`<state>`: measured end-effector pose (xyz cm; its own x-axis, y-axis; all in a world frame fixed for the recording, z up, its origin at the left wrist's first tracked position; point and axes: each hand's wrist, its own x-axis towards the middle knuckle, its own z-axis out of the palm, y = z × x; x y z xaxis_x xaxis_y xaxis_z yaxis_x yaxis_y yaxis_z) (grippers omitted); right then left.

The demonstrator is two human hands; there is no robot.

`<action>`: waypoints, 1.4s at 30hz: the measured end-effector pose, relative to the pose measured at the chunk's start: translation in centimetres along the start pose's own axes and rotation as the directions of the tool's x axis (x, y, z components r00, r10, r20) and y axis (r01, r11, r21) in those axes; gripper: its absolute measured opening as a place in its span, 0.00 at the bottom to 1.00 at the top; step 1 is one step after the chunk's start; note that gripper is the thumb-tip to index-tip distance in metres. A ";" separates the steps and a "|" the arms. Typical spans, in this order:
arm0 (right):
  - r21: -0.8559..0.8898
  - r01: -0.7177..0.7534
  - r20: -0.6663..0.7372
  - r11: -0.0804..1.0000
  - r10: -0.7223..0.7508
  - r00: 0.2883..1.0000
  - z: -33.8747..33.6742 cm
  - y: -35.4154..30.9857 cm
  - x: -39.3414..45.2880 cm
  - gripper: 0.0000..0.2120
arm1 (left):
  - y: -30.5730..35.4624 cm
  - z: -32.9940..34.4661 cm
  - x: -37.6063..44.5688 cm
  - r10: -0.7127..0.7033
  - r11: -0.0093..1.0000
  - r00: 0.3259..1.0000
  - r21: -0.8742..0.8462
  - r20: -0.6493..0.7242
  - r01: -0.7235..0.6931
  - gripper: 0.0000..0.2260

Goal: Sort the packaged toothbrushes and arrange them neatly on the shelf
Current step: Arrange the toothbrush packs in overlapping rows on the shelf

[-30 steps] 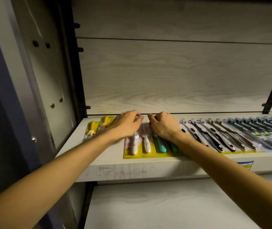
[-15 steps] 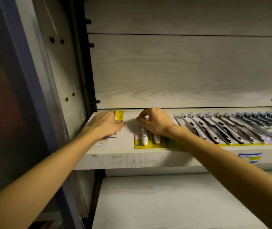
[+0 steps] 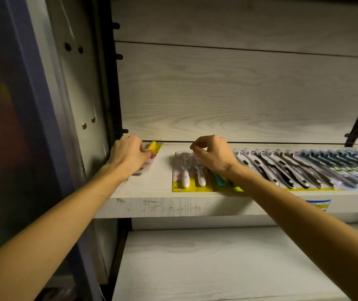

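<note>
Under my left hand (image 3: 130, 156) fingers lies the yellow-backed toothbrush pack (image 3: 152, 148), pointing away, held; right hand (image 3: 213, 155) pinches the white-handled toothbrush pack (image 3: 185, 170).

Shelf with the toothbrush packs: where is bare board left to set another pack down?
Bare board lies between the yellow pack under the left hand and the white-handled pack by the right hand. Right of that, overlapping packs crowd the shelf. The lower shelf shows bare.

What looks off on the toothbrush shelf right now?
The yellow pack under the left hand sits alone at the shelf's far left, split by a bare gap from the white-handled pack at the right hand. The dark-handled row overlaps evenly.
</note>
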<state>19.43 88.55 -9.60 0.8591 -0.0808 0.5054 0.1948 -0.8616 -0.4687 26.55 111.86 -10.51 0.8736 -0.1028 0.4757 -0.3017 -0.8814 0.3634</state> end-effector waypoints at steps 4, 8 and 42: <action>0.029 -0.014 -0.023 0.999 0.015 1.000 -1.0 0.4 0.0 0.11 | 0.0 -0.4 0.1 -0.048 0.993 0.999 -0.110 -0.011 0.046 0.18; 0.042 -0.024 -0.026 0.999 0.025 0.999 -1.9 0.7 -0.4 0.10 | -0.2 -0.3 0.0 -0.027 0.995 1.000 -0.092 -0.011 0.026 0.19; -0.176 0.193 0.127 0.965 -0.172 0.977 -3.5 0.7 -0.1 0.19 | 2.5 -0.6 -0.5 0.193 0.909 0.980 -0.366 -0.056 -0.200 0.22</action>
<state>17.86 86.16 -7.44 0.8657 0.1332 0.4825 0.2704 -0.9356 -0.2270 25.11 109.95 -9.40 0.7762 -0.2445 0.5811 -0.5885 -0.6117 0.5287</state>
